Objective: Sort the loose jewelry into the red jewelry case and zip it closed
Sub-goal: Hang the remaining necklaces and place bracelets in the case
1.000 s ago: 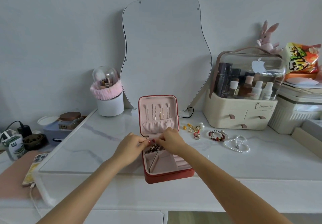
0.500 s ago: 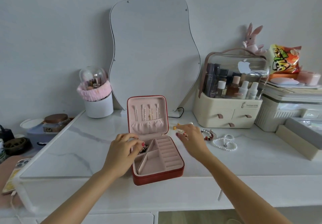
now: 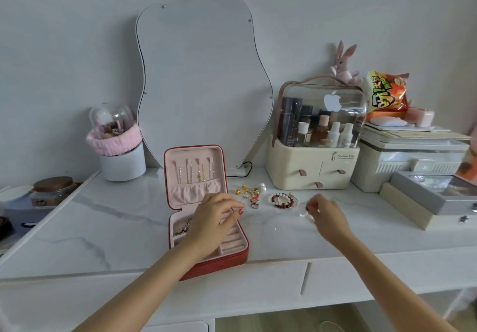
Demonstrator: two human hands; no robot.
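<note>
A wavy-edged mirror (image 3: 204,78) is leaned against the wall at the back of the marbled tabletop (image 3: 108,218). A white brush pot (image 3: 123,162) wrapped in a pink headband is set to its left, a cream cosmetics organiser (image 3: 313,166) to its right. A plush rabbit (image 3: 344,64) is perched on top, beside a snack bag (image 3: 386,91).

Plain pale wall (image 3: 64,47), wavy-edged mirror (image 3: 204,78) leaning against it, white marble-look dresser top (image 3: 103,218), perhaps daylight
</note>
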